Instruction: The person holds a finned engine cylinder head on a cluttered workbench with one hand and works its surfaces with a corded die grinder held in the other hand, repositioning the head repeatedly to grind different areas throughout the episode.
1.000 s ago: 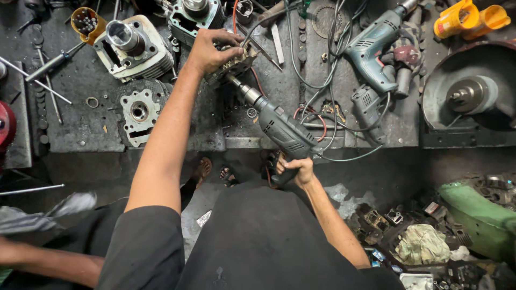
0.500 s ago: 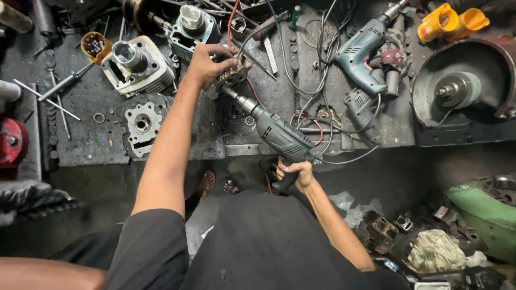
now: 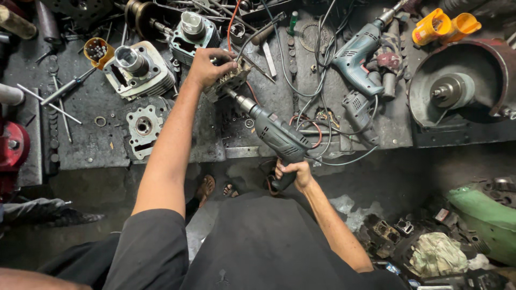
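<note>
Now the left hand [image 3: 207, 67] is clamping the engine part [image 3: 232, 79] while the right hand [image 3: 293, 173], wrapped around the drill [image 3: 277, 137] grip, is boring in (next: likely steady, straight pressure).

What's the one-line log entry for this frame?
left hand: gripping metal engine part on workbench | right hand: holding grey power drill | drill tip: against the part | second drill: lying idle

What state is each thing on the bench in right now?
Dark grey electric drill: gripped by the right hand, bit end against the part.
Small finned metal engine part: pinned down by the left hand.
Blue electric drill: lying unheld.
Silver finned cylinder block: resting untouched.
</note>
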